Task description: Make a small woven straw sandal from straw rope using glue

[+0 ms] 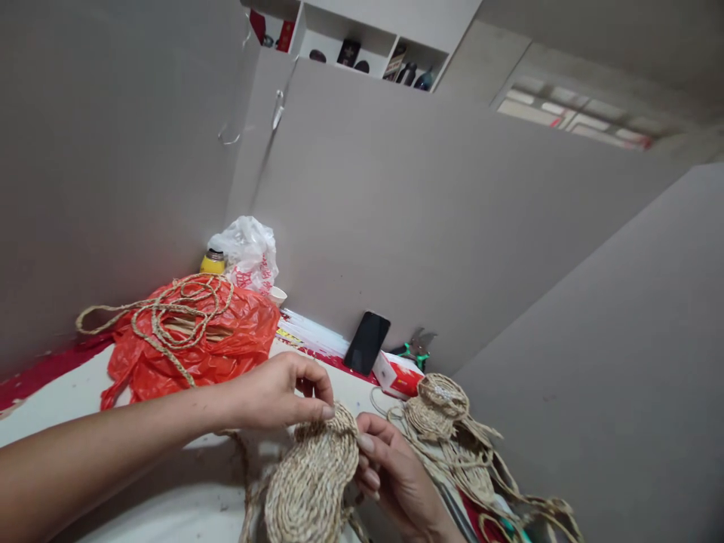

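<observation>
A flat piece coiled from braided straw cord [308, 490], narrowed in the middle, stands tilted up near the table's front. My left hand [283, 388] pinches its upper end between thumb and fingers. At its right edge, close to the narrow part, my right hand [390, 467] grips it with thumb and curled fingers. Cord trails down on both sides of the piece, and its lower end runs out of view. On the right lies a similar coiled straw piece [438, 403] with loose braided cord [480, 460] around it.
A red plastic bag [249, 339] carrying a heap of braided cord [175, 320] sits at the left. Behind are a white plastic bag [252, 249], a yellow jar [213, 262], a propped phone [367, 343], a red-and-white box [399, 375] and green-handled pliers [417, 348]. Grey walls surround the white table [186, 467].
</observation>
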A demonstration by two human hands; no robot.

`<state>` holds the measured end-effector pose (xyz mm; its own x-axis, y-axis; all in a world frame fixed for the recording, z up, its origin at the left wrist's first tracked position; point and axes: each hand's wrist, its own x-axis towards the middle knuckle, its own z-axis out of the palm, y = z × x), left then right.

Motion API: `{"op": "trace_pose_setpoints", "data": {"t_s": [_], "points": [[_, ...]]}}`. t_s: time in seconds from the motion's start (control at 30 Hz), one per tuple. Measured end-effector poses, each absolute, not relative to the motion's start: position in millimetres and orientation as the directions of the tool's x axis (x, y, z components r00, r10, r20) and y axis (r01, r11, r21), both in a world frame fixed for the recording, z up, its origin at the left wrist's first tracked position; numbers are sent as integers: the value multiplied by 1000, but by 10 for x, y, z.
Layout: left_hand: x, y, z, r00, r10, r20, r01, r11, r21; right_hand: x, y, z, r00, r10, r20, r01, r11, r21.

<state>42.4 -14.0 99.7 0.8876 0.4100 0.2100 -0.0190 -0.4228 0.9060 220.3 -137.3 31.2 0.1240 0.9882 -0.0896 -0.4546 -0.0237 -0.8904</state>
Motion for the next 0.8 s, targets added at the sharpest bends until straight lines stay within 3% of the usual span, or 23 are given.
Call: {"op": "trace_pose_setpoints", "data": {"t_s": [0.33,0.53,0.8], "points": [[414,-143,934,906,300,299,-98,-538,837,2156,-1381,305,140,988,-65,-413,-2,-911],[375,-141,1030,930,265,253,-108,-460,881,2198,-1396,308,147,988,-35,-363,21,-932],[401,-48,1089,829,518,213,-149,-163,975,2234,-1442,353,186,982,8,-249,55,-967]]}}
